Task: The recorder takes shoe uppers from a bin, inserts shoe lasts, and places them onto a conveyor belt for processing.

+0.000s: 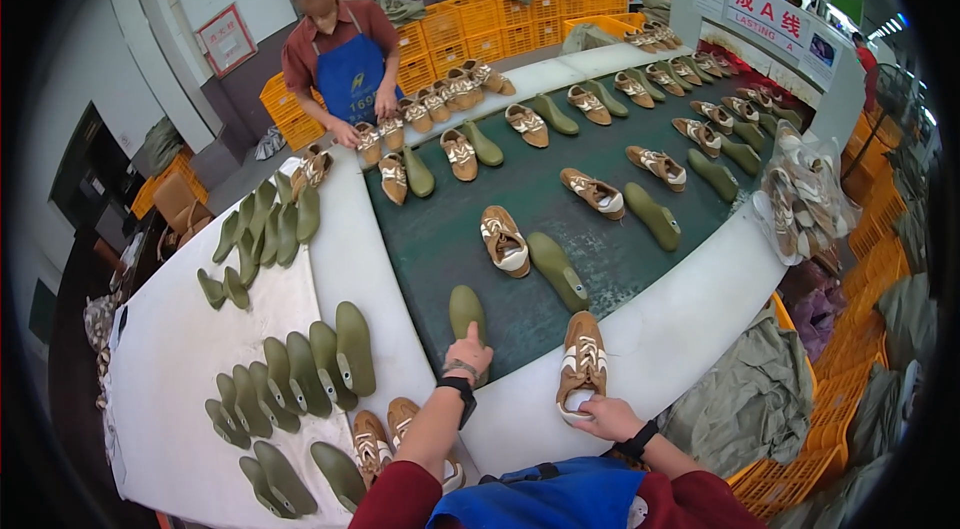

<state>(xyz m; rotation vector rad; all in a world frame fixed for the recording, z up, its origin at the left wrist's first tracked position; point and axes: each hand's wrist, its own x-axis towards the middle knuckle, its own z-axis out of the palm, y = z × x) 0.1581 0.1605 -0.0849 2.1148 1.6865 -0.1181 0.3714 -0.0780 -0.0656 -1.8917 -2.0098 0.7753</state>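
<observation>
My left hand (468,357) is closed over the near end of an olive-green shoe last (466,312), its index finger stretched along the top. The last lies at the near left corner of the dark green belt (430,239). At the heel of a brown sneaker with white stripes (584,354), my right hand (610,418) grips the collar. That sneaker rests on the white near ledge, toe pointing away from me. The underside of each grip is hidden. Just beyond, another brown sneaker (504,241) and a green last (557,271) lie side by side on the belt.
Rows of green lasts (310,369) and some sneakers (372,444) cover the white table at left. More shoe-and-last pairs line the belt. A co-worker in a blue apron (355,79) handles shoes at the far left. Orange crates (840,409) and a bag of shoes (805,194) stand right.
</observation>
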